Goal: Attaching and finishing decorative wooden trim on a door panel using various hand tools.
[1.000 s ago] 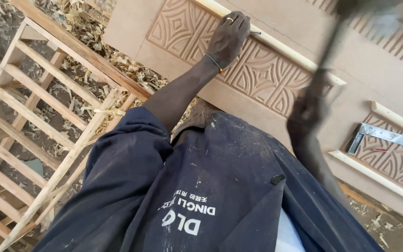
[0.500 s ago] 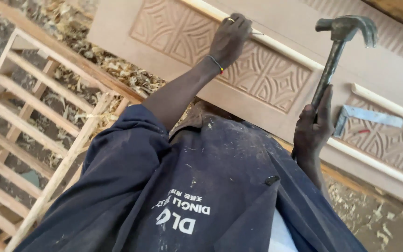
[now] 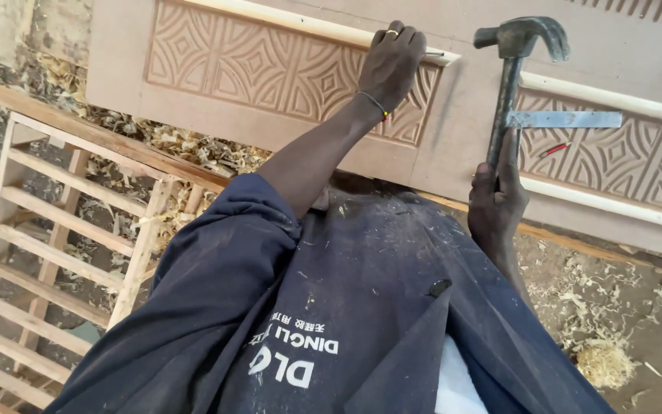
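Observation:
My left hand (image 3: 392,65), with a ring and a bead bracelet, presses its fingertips on the end of a pale moulding strip (image 3: 300,21). The strip lies along the top of a carved geometric panel (image 3: 270,73) in a brown door board. My right hand (image 3: 496,201) grips the bottom of a hammer's handle. The hammer (image 3: 521,37) stands upright, its claw head level with the strip's end and just to the right of my left hand. I cannot make out any nail under my fingers.
A metal try square (image 3: 565,119) and a red pencil (image 3: 555,150) lie on the right carved panel. A slatted wooden frame (image 3: 55,230) stands at the left. Wood shavings (image 3: 599,360) cover the ground. My dark dusty work shirt (image 3: 346,322) fills the bottom.
The hammer, a blur high up a second ago, has come down and closer to my left hand. My left hand stays on the strip. The view has shifted slightly.

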